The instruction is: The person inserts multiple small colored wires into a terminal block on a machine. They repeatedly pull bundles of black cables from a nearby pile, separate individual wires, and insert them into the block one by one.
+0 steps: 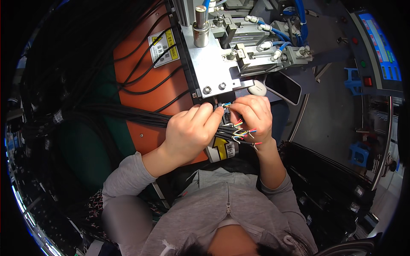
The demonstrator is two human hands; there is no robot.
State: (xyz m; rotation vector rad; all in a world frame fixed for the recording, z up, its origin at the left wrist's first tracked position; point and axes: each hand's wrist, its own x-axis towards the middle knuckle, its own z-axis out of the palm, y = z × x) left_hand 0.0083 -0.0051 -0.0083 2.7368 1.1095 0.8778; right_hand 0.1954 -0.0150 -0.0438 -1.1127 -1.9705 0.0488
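Close together at the front edge of a metal machine fixture [209, 70], both my hands work at a small cable end. My left hand [192, 128] is closed, thumb and forefinger pinching near the end of a black cable. From the other side my right hand [255, 112] pinches the thin coloured wires [226, 104] there, blue, green and yellow among them. Below the fingertips, a bundle of black cables [145, 118] passes under my left hand. Its stripped wire ends [244, 133], red, yellow, blue and white, fan out below my right hand. My fingers partly hide the pinched end.
Pneumatic cylinders [260, 59] with blue air hoses [301, 25] stand behind the fixture. A phone [283, 87] and a round white case [257, 88] lie right of it. Black cables cross the orange panel [141, 102]. A touchscreen [378, 47] stands far right, near blue stools [358, 153].
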